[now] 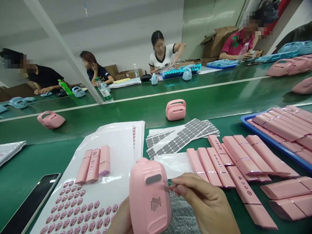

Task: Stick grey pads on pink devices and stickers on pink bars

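Note:
My left hand (121, 216), mostly hidden behind it, is closed round a pink rounded plastic device (143, 195) with printed text and a grey oval patch near its top. Thumb and forefinger of my right hand (202, 201) pinch together just beside the device's right edge. Whatever they hold is too small to make out. Below my hands lies a grey, bubbly textured sheet (181, 214). To the left, a white sheet of round pink stickers (80, 211) carries several pink bars (94, 164). Strips of grey stickers (175, 138) lie beyond the device.
Several long pink pieces (243, 162) lie at right, beside a blue tray (246, 122) of more. A phone (31, 203) lies at left. Pink handled devices (175, 110) stand on the green belt (136, 109). Several co-workers sit across it, among blue devices and a bottle (104, 91).

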{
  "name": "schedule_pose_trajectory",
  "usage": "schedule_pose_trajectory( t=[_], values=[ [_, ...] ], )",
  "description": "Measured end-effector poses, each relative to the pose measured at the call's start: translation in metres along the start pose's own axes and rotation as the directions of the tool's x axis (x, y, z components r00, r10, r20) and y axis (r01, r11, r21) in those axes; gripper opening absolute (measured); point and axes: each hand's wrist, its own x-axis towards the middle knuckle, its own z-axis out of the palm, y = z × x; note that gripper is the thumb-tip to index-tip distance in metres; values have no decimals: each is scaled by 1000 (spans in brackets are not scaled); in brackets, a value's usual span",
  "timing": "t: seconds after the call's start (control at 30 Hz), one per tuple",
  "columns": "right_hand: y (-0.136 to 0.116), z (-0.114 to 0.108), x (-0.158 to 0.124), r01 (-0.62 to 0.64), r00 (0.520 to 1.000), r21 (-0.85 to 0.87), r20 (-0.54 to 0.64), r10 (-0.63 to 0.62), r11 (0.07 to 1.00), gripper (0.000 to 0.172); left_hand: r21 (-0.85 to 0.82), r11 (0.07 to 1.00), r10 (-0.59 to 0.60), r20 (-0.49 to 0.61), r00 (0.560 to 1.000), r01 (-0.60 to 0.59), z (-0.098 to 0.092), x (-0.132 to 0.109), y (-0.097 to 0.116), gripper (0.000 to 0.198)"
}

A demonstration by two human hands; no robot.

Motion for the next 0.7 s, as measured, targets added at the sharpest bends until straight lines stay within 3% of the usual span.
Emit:
schedule_pose_trajectory(
  t=[0.07,0.27,0.47,0.6,0.7],
  values=[
    [-3,-2,-1,-2,996,-14,86,3,1000,13,-21,1000,18,20,1000,-17,5,0,3,11],
    [-8,-1,-2,-73,982,-77,171,85,994,14,8,998,63,-13,998,-63,0,2,8,13],
    [-7,3,-5,-271,960,74,86,265,960,20,-41,996,74,-24,997,-75,-1,6,6,13],
    [-2,1,-3,-222,969,-30,101,224,975,26,-52,994,95,-41,995,-97,0,6,6,11],
    [2,2,-1,-238,964,-31,110,240,971,27,-50,995,88,-59,994,-91,4,4,8,21]
  ],
)
